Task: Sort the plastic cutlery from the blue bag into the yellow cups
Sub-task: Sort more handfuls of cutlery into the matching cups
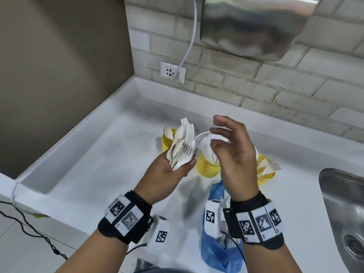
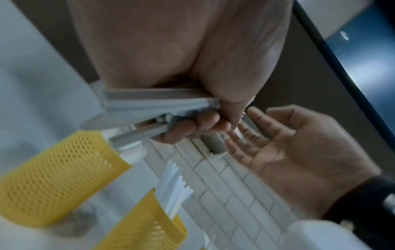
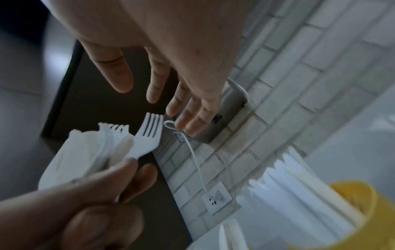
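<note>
Three yellow cups (image 1: pixel 208 166) behind hands, right cup (image 1: pixel 266 174) partly hidden, blurred.

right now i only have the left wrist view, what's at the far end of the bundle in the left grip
Observer: Fork tines and spoon bowls, mixed; the left hand holds the bundle by the handles.
Operator: i see two cups, any more
Observer: Yes, a third yellow cup at the far right, with forks in it.
Operator: where's the bag
Observer: The blue bag lies on the counter, close to the person's body.
</note>
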`<control>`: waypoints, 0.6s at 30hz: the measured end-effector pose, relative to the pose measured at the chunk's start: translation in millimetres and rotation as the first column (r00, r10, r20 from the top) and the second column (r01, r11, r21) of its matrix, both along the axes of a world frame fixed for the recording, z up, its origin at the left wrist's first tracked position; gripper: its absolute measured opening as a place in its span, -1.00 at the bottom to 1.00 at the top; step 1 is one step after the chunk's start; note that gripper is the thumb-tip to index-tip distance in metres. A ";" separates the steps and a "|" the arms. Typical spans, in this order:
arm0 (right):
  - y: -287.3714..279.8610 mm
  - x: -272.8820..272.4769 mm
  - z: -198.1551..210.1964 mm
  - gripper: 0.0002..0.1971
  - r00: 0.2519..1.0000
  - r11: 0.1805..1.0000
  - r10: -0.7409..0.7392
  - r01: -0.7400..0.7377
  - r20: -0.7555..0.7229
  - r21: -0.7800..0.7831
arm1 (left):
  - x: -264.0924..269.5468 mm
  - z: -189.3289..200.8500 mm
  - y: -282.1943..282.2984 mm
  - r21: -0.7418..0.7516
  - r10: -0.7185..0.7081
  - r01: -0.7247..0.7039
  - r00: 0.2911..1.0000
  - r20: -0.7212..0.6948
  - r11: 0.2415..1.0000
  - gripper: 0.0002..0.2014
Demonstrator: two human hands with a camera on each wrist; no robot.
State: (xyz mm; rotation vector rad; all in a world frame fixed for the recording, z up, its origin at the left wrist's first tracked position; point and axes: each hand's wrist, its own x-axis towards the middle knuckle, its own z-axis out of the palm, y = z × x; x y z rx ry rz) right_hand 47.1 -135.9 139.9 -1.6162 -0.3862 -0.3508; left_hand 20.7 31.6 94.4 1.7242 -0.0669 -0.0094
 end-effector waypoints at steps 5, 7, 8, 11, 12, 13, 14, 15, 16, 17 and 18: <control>4.9 -20.3 6.6 -0.78 0.938 0.923 -0.005 0.137 0.346 -0.359 | -6.6 -3.7 10.7 0.162 0.053 -0.081 0.984 0.168 0.983 -0.80; 9.2 -24.2 4.1 -0.81 0.923 0.884 0.042 0.145 0.384 -0.444 | -10.5 -3.2 14.8 0.206 0.064 -0.105 0.978 0.200 0.973 -0.79; 11.9 -26.0 2.5 -0.81 0.919 0.862 0.059 0.150 0.389 -0.484 | -12.7 -2.0 16.6 0.218 0.065 -0.112 0.975 0.211 0.969 -0.77; 17.3 -27.7 -0.3 -0.77 0.919 0.797 0.077 0.177 0.388 -0.578 | -16.9 0.4 20.3 0.241 0.054 -0.105 0.976 0.211 0.965 -0.84; 17.7 -27.1 -0.2 -0.78 0.917 0.778 0.079 0.189 0.392 -0.599 | -17.8 0.8 21.6 0.253 0.049 -0.102 0.977 0.207 0.962 -0.83; 17.8 -26.6 0.4 -0.79 0.914 0.761 0.081 0.201 0.398 -0.617 | -19.3 1.2 23.2 0.271 0.043 -0.098 0.979 0.200 0.958 -0.82; 17.3 -25.5 1.3 -0.80 0.912 0.748 0.083 0.208 0.401 -0.630 | -20.3 1.7 24.6 0.292 0.035 -0.092 0.980 0.194 0.952 -0.81; 16.6 -24.4 2.2 -0.81 0.913 0.740 0.089 0.206 0.398 -0.640 | -21.8 3.0 25.7 0.310 0.024 -0.082 0.982 0.185 0.947 -0.79; 15.9 -23.8 3.2 -0.81 0.916 0.734 0.100 0.196 0.389 -0.650 | -23.4 3.7 26.8 0.322 0.011 -0.067 0.985 0.174 0.944 -0.78; 15.1 -23.0 4.3 -0.82 0.919 0.727 0.114 0.182 0.378 -0.662 | -24.9 4.2 27.6 0.326 -0.003 -0.051 0.987 0.161 0.944 -0.77; 14.2 -23.2 5.5 -0.82 0.922 0.720 0.128 0.168 0.366 -0.674 | -26.9 4.6 28.3 0.326 -0.014 -0.036 0.988 0.151 0.945 -0.76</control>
